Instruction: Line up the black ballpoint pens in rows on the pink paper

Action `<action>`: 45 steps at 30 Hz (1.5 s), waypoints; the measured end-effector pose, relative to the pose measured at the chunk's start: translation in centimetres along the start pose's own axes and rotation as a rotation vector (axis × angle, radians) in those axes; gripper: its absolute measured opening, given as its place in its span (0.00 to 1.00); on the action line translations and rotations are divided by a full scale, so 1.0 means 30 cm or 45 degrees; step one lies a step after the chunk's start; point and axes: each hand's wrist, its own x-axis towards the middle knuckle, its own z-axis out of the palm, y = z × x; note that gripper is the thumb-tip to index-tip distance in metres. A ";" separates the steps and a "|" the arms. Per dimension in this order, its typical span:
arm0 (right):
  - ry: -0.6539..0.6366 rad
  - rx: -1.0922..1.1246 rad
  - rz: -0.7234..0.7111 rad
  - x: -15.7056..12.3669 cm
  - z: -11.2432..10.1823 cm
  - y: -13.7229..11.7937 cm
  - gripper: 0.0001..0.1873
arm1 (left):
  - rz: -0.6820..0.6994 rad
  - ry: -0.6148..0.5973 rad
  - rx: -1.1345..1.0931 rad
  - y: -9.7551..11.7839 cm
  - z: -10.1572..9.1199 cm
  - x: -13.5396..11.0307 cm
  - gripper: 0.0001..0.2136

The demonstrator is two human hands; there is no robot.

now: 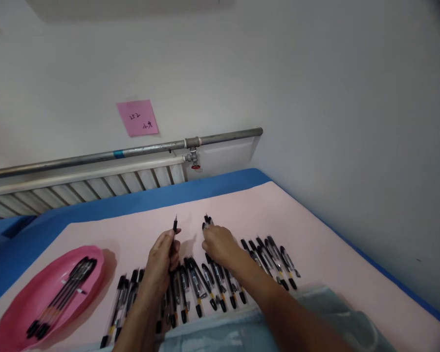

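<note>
My left hand (164, 254) is closed round a black pen (175, 230), held nearly upright with its bare metal tip pointing up. To its right, my right hand (219, 242) is closed with its fingertips at several small black pieces that look like pen caps (207, 222); the fingers partly cover them. Below and between both hands lies a row of clear-barrelled pens with black ends (196, 281), with loose black caps among them. My left forearm hides part of this row. More pens and caps (269, 254) lie to the right of my right wrist.
A pink oval bowl (12, 318) at the left holds several pens. Pale pink sheeting (297, 215) covers the blue-edged table (220, 182). Behind stand a white radiator (106, 186) and a metal pipe (146, 150). A pink note (138, 118) is on the wall.
</note>
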 end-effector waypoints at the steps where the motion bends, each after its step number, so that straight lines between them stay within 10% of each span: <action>1: 0.044 0.064 0.003 0.002 -0.011 0.002 0.10 | 0.000 -0.008 0.041 0.000 -0.001 -0.001 0.16; 12: 0.101 1.537 0.108 0.010 -0.090 0.016 0.04 | -0.122 -0.230 0.483 0.038 -0.030 -0.003 0.19; 31: -0.140 1.511 0.019 0.001 -0.100 0.020 0.04 | -0.069 -0.392 0.775 0.041 -0.044 -0.002 0.15; 45: -0.267 1.446 -0.108 -0.025 -0.156 0.002 0.06 | -0.568 -0.571 0.279 0.054 -0.079 -0.008 0.15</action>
